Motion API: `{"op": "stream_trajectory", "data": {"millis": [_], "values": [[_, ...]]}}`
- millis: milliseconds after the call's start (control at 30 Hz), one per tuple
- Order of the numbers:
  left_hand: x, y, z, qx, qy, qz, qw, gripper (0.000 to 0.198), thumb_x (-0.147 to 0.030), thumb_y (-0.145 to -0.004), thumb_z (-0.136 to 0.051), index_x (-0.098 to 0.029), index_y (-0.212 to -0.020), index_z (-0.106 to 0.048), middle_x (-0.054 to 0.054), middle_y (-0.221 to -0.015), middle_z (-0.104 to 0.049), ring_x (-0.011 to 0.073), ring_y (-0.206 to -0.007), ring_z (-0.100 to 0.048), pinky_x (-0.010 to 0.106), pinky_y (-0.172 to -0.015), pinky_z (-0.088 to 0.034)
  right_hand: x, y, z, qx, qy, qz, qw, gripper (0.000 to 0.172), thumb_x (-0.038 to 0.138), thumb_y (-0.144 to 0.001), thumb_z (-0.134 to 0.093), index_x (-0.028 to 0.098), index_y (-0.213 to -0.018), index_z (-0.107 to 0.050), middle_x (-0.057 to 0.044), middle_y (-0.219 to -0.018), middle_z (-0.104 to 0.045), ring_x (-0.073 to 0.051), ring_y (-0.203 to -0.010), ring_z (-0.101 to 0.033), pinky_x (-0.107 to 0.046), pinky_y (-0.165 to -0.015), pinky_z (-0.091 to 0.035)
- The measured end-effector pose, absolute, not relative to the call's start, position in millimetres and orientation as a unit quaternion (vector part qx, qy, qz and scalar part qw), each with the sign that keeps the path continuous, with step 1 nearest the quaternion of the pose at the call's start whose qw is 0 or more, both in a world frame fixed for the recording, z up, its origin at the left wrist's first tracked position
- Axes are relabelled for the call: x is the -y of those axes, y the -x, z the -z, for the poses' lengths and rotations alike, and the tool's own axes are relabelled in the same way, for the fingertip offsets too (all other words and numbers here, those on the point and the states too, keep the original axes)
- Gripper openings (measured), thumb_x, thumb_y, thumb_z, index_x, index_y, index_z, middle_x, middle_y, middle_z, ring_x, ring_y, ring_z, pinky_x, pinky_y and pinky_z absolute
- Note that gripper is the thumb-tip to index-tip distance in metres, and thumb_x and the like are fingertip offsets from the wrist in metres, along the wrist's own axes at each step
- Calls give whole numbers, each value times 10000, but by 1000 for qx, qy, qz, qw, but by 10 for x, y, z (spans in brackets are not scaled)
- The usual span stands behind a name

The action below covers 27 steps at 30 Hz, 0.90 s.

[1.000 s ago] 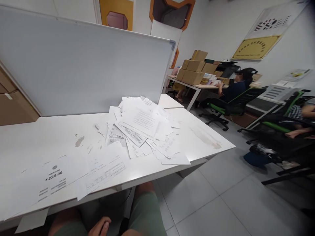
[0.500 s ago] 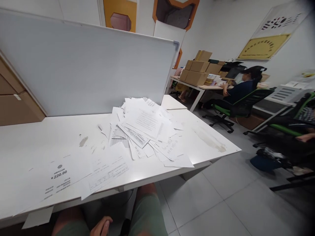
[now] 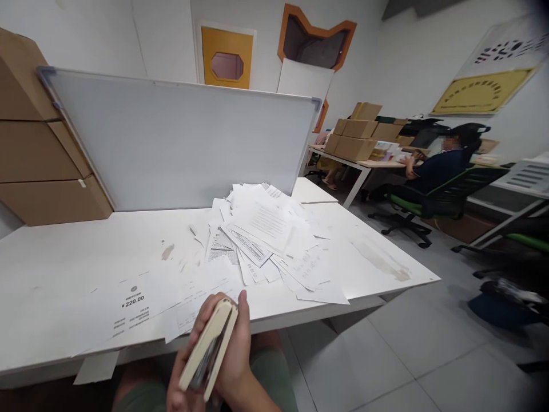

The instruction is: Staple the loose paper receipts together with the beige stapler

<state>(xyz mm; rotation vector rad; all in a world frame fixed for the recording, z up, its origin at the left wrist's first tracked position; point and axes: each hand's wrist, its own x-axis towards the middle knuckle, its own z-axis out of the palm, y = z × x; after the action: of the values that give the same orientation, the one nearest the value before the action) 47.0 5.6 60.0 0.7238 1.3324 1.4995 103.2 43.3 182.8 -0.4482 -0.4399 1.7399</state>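
The cream stapler (image 3: 209, 346) sits upright in the right hand (image 3: 229, 349), just over the near edge of the white bench (image 3: 64, 274). The hand is closed around it, fingers (image 3: 203, 317) wrapped along one side and thumb (image 3: 242, 306) raised beside the other. Just beyond, at that near edge, lies a sheet printed ¥220.00 (image 3: 132, 303) — beside it, a loose heap of papers (image 3: 266, 226) spreads toward a whiteboard panel (image 3: 180, 143). Cardboard boxes (image 3: 43, 137) stand behind the panel's left end; further off, a seated person (image 3: 433, 171) works at a desk stacked with more boxes (image 3: 355, 137).
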Motion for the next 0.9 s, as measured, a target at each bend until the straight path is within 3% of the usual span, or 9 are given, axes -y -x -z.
{"op": "stream_trajectory", "data": {"millis": [67,133,233,300,400,467,567,700,900], "values": [[-23,-679,-739,-518,-248,-633,519,836,-844,-419,-649,-310,-1058,-582,57,-918,-734,193,-550,-561,299,-371,-347,-541,-1207,-1780,215,211,-703,644,623,770,-793,-400,221,-568,-589,-1,-490,-494,-146,-465,-469,-271,-458,-359],[-35,-846,-873,-516,-218,-615,555,820,-720,-431,-768,-264,-1083,-569,27,-780,-705,121,-455,-478,262,-386,-311,-590,-1349,-1673,252,206,-666,671,580,706,-833,-411,215,-618,-632,-11,-546,-540,-149,-522,-503,-280,-531,-400],[-123,-936,-998,-530,-242,-570,580,770,-713,-520,-737,-195,-1060,-552,-64,-496,-523,74,-404,-379,218,-406,-251,-580,-1505,-1483,275,179,-675,661,522,632,-846,-419,221,-629,-657,-22,-601,-562,-180,-594,-546,-324,-627,-462],[-204,-897,-1031,-544,-289,-551,563,709,-715,-554,-714,-177,-985,-553,-106,-440,-402,66,-417,-343,209,-424,-242,-566,-1607,-1388,299,200,-678,641,527,630,-841,-404,222,-652,-680,-39,-663,-601,-206,-677,-577,-352,-704,-492],[-337,-810,-1055,-569,-373,-544,491,579,-660,-616,-699,-191,-925,-556,-87,-534,-446,94,-494,-409,233,-482,-330,-600,-1825,-1286,368,306,-638,603,582,657,-864,-330,218,-793,-707,-55,-803,-657,-219,-816,-602,-352,-796,-499],[-433,-803,-1054,-578,-424,-545,436,478,-587,-693,-666,-209,-963,-553,-28,-726,-586,145,-674,-557,275,-626,-442,-673,-2023,-1223,450,379,-584,559,585,664,-876,-301,226,-906,-689,-50,-846,-657,-213,-800,-601,-345,-724,-513],[-580,-887,-1005,-580,-490,-517,396,336,-477,-759,-625,-213,-952,-549,31,-915,-637,202,-890,-607,347,-805,-470,-857,-2337,-1150,572,425,-531,459,421,601,-766,-597,237,-961,-679,-40,-899,-663,-207,-750,-587,-314,-586,-494],[-754,-1027,-863,-601,-512,-505,350,182,-339,-758,-619,-205,-865,-558,42,-896,-584,208,-867,-566,372,-810,-457,-1189,-2612,-1085,663,416,-481,395,266,409,-669,-767,225,-852,-706,-14,-828,-668,-210,-815,-586,-330,-757,-468],[-665,-1015,-737,-602,-536,-486,337,283,-282,-844,-500,-225,-1114,-565,68,-1040,-659,147,-719,-601,341,-716,-506,-1485,-2758,-892,701,410,-429,395,258,452,-753,-669,210,-844,-667,-26,-830,-643,-219,-822,-585,-335,-755,-461]]}}
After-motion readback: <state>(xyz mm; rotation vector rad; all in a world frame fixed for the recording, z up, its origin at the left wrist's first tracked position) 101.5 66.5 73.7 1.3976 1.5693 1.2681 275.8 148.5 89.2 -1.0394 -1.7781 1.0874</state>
